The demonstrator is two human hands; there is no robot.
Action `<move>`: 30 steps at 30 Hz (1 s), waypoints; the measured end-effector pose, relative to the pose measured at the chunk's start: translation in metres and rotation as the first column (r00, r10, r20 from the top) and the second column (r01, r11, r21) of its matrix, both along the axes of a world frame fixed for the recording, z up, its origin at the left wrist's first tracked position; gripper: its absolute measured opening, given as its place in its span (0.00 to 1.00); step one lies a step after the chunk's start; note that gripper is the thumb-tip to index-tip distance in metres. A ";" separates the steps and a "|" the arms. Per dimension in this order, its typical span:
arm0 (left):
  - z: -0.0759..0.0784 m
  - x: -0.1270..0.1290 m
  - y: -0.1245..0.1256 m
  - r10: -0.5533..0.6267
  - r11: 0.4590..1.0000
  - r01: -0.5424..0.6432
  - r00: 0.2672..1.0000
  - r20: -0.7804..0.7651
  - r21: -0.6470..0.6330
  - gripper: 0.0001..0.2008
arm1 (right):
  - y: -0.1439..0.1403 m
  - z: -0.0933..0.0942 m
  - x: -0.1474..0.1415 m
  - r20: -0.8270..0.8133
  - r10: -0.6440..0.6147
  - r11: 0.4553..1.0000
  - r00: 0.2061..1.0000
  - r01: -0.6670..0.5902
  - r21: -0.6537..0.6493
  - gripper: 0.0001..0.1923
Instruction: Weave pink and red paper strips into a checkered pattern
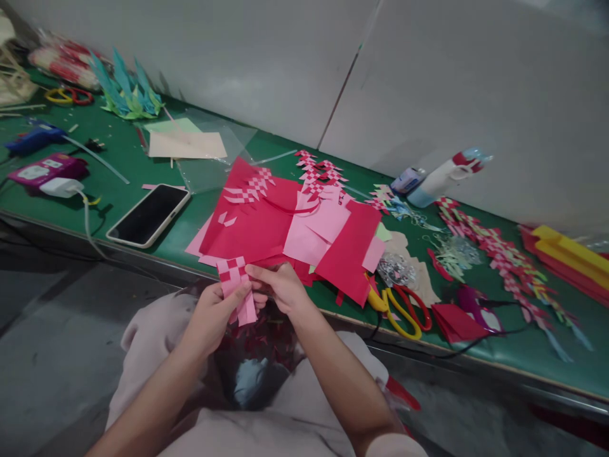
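Note:
Above my lap, close to the table's front edge, I hold a woven paper piece (233,273) of pink and red strips in a checkered pattern. Its pink strip ends hang down loose. My left hand (214,311) pinches it from the left and below, thumb on the front. At the upper right edge, my right hand (280,285) grips it between thumb and fingers. Just beyond lie red paper sheets (257,231) and pink paper sheets (323,216). On the red sheet rests a woven checkered strip (252,186) with pointed ends.
Yellow-and-red-handled scissors (402,311) lie right of the sheets. A phone (150,216), a purple power strip (47,171) and a blue glue gun (35,136) are at left. Long woven paper fish-like strings (499,254) lie at right, near a white bottle (442,181).

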State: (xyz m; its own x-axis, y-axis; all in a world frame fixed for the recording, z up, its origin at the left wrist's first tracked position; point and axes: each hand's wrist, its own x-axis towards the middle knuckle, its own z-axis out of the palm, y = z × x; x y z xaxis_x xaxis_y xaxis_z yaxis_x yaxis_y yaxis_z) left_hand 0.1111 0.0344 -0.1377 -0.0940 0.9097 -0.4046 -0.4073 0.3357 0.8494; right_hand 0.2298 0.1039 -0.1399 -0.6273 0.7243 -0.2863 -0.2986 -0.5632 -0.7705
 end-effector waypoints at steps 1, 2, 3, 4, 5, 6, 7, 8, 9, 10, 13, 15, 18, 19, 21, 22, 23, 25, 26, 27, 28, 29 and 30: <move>0.000 0.000 0.000 0.000 1.000 0.000 1.000 0.001 0.000 0.19 | 0.000 0.000 0.000 -0.001 -0.008 1.000 1.000 0.008 -0.003 0.19; 0.001 0.000 0.000 0.000 1.000 0.000 1.000 0.001 -0.001 0.19 | 0.000 0.000 -0.001 0.000 -0.016 1.000 1.000 0.016 -0.005 0.19; 0.001 0.000 -0.001 0.001 1.000 -0.001 1.000 0.000 -0.002 0.19 | -0.001 0.001 -0.001 0.001 -0.024 1.000 1.000 0.024 -0.005 0.19; 0.002 0.000 -0.001 0.000 1.000 0.000 1.000 0.000 -0.005 0.19 | -0.001 0.000 -0.002 0.001 -0.036 0.999 0.999 0.036 -0.005 0.19; 0.002 0.000 -0.001 -0.001 1.000 0.001 1.000 0.001 -0.008 0.19 | -0.002 0.000 -0.002 0.000 -0.052 0.999 0.999 0.052 -0.005 0.19; 0.002 0.000 -0.001 -0.002 1.000 0.002 1.000 0.000 -0.011 0.19 | -0.002 0.000 -0.003 -0.001 -0.073 0.997 0.997 0.073 -0.006 0.19; 0.003 0.000 -0.001 -0.004 1.000 0.004 1.000 0.000 -0.012 0.20 | -0.003 0.000 -0.003 -0.001 -0.093 0.996 0.996 0.093 -0.008 0.18; 0.003 0.000 -0.001 -0.006 1.000 0.006 1.000 -0.001 -0.013 0.20 | -0.003 0.000 -0.004 -0.003 -0.113 0.994 0.994 0.113 -0.014 0.18; 0.003 0.000 -0.001 -0.007 1.000 0.007 1.000 -0.002 -0.012 0.20 | -0.004 0.000 -0.004 -0.005 -0.128 0.992 0.992 0.128 -0.020 0.18; 0.003 0.000 -0.001 -0.008 1.000 0.008 1.000 -0.004 -0.012 0.20 | -0.004 0.000 -0.004 -0.006 -0.139 0.990 0.990 0.138 -0.025 0.18; 0.003 0.000 -0.001 -0.006 1.000 0.006 1.000 -0.003 -0.005 0.20 | -0.005 0.001 -0.006 0.016 -0.157 0.987 0.988 0.157 -0.040 0.18; 0.001 0.000 -0.001 -0.001 1.000 0.001 1.000 0.003 0.004 0.19 | -0.005 0.002 -0.007 0.039 -0.165 0.985 0.985 0.167 -0.048 0.19; -0.001 0.002 -0.001 0.018 1.000 -0.018 1.000 0.009 0.016 0.19 | -0.005 0.001 -0.008 0.045 -0.183 0.981 0.982 0.186 -0.047 0.20; -0.002 0.003 -0.001 0.026 1.000 -0.026 1.000 0.009 0.017 0.20 | -0.005 0.001 -0.008 0.042 -0.188 0.981 0.981 0.190 -0.045 0.21; -0.003 0.004 -0.001 0.042 0.999 -0.042 0.999 0.005 0.019 0.20 | -0.005 0.000 -0.008 0.041 -0.188 0.981 0.981 0.189 -0.046 0.21; -0.003 0.005 -0.001 0.049 0.999 -0.049 0.999 0.003 0.019 0.20 | -0.005 -0.001 -0.008 0.040 -0.179 0.982 0.983 0.181 -0.047 0.21; -0.003 0.005 -0.001 0.052 0.998 -0.052 0.999 0.001 0.019 0.20 | -0.005 -0.001 -0.008 0.037 -0.169 0.984 0.985 0.171 -0.047 0.21; -0.003 0.004 -0.001 0.048 0.999 -0.048 0.999 0.005 0.016 0.20 | -0.005 0.000 -0.008 0.029 -0.162 0.986 0.986 0.163 -0.045 0.20; -0.002 0.004 -0.001 0.045 0.999 -0.045 0.999 0.011 0.013 0.20 | -0.005 0.001 -0.007 0.028 -0.160 0.986 0.987 0.162 -0.047 0.20; -0.002 0.004 -0.001 0.040 0.999 -0.041 0.999 0.019 0.010 0.20 | -0.005 0.002 -0.007 0.030 -0.159 0.986 0.987 0.160 -0.053 0.20; -0.002 0.003 -0.001 0.037 0.999 -0.037 0.999 0.026 0.006 0.20 | -0.005 0.002 -0.007 0.037 -0.158 0.985 0.987 0.160 -0.061 0.20; -0.001 0.003 -0.002 0.036 0.999 -0.036 0.999 0.032 0.002 0.20 | -0.005 0.003 -0.006 0.046 -0.156 0.985 0.987 0.159 -0.069 0.19; -0.001 0.003 -0.002 0.038 0.999 -0.038 0.999 0.035 0.000 0.20 | -0.005 0.003 -0.006 0.052 -0.152 0.985 0.987 0.156 -0.074 0.19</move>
